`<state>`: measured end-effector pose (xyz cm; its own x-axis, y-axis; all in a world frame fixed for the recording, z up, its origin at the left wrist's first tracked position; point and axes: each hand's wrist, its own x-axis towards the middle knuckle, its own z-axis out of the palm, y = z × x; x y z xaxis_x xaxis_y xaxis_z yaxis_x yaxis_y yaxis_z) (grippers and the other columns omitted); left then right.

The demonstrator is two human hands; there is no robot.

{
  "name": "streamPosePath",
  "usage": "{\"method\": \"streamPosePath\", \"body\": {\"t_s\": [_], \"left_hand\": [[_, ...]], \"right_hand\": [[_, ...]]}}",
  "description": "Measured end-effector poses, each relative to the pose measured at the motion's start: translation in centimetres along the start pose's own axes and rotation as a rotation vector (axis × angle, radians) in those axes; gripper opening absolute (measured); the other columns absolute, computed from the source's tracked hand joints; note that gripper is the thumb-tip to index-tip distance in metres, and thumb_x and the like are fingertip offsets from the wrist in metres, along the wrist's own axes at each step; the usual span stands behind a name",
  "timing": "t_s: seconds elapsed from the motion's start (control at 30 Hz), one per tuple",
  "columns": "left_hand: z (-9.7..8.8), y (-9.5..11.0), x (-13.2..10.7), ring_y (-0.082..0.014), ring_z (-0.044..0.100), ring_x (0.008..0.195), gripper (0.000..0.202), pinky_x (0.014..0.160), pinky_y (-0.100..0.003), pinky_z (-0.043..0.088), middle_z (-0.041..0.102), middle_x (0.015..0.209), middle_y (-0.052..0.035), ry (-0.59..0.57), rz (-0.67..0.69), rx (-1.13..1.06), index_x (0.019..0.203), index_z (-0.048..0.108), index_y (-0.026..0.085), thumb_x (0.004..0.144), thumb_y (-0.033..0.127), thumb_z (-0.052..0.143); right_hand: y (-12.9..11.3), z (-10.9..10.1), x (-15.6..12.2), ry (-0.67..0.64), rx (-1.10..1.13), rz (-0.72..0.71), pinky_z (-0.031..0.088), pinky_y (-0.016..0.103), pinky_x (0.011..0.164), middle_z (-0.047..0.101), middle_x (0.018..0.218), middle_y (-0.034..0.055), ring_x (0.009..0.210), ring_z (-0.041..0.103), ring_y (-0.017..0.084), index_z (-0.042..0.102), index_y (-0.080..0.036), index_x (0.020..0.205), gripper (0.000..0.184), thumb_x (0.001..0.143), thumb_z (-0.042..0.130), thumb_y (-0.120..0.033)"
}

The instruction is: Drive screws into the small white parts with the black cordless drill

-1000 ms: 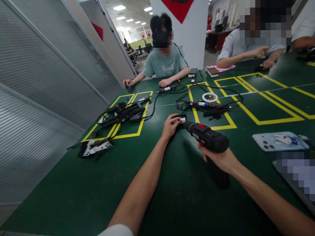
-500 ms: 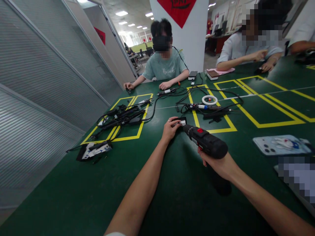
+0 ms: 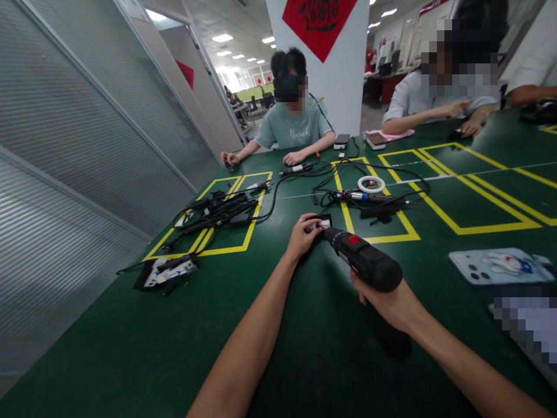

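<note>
My right hand point(image 3: 383, 299) is wrapped round the handle of a black cordless drill point(image 3: 369, 261) with a red switch on top. The drill's chuck points forward and left, its tip meeting a small black-and-white part point(image 3: 324, 223) on the green table. Gripping that part from its left side is my left hand point(image 3: 302, 235), fingers curled over it and a ring on one finger. The exact kind of the part is too small to make out, and the point where the bit meets it is partly hidden by fingers and chuck.
Tangled black cables and tools point(image 3: 221, 209) lie at left, near a small torn packet point(image 3: 167, 270). Ahead are a soldering-iron-like tool point(image 3: 361, 197) and a white ring point(image 3: 371, 184). A phone point(image 3: 500, 267) lies at right. Two people sit across the green table point(image 3: 130, 348).
The whole view has tilted slightly upward, so the scene sits a little lower. Both hands, the drill and the small part keep nearly the same positions relative to each other.
</note>
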<state>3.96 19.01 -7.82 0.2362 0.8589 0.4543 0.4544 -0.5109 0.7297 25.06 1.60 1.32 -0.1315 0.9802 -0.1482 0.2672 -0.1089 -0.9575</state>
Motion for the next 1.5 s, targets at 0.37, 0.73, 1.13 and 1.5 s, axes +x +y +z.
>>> {"method": "streamPosePath", "body": {"t_s": [0.37, 0.73, 1.13, 1.5], "left_hand": [[-0.13, 0.15, 0.03, -0.0212, 0.052, 0.119, 0.038, 0.106, -0.039, 0.038, 0.055, 0.125, -0.0096, -0.024, 0.026, -0.020, 0.116, 0.060, 0.019, 0.079, 0.013, 0.059], [0.21, 0.07, 0.06, -0.0220, 0.047, 0.123, 0.047, 0.110, -0.040, 0.034, 0.049, 0.127, -0.0087, -0.027, -0.014, -0.011, 0.126, 0.054, 0.024, 0.080, 0.015, 0.059], [0.48, 0.41, -0.08, -0.0226, 0.048, 0.117, 0.045, 0.106, -0.039, 0.038, 0.042, 0.121, -0.0073, -0.017, -0.134, -0.008, 0.123, 0.055, 0.026, 0.079, 0.016, 0.058], [0.39, 0.55, -0.04, -0.0213, 0.047, 0.115, 0.045, 0.105, -0.037, 0.037, 0.044, 0.118, -0.0066, -0.028, -0.159, -0.041, 0.123, 0.053, 0.024, 0.080, 0.014, 0.055]], "right_hand": [[0.48, 0.04, 0.01, -0.004, 0.017, 0.015, 0.045, 0.028, 0.050, 0.060, 0.063, 0.0010, 0.054, 0.056, 0.016, 0.060, -0.019, 0.086, 0.017, 0.078, 0.060, -0.034], [0.93, 0.25, 0.09, 0.014, 0.020, -0.018, 0.045, 0.027, 0.050, 0.060, 0.064, 0.0012, 0.055, 0.056, 0.016, 0.058, -0.020, 0.083, 0.015, 0.079, 0.059, -0.034], [0.55, 0.18, -0.12, 0.017, 0.014, 0.011, 0.044, 0.027, 0.050, 0.060, 0.067, 0.0012, 0.055, 0.054, 0.015, 0.060, -0.020, 0.088, 0.016, 0.080, 0.060, -0.034], [0.70, 0.38, -0.13, 0.032, -0.012, 0.003, 0.043, 0.025, 0.052, 0.060, 0.065, 0.0006, 0.056, 0.053, 0.014, 0.061, -0.017, 0.087, 0.020, 0.082, 0.057, -0.036]]}}
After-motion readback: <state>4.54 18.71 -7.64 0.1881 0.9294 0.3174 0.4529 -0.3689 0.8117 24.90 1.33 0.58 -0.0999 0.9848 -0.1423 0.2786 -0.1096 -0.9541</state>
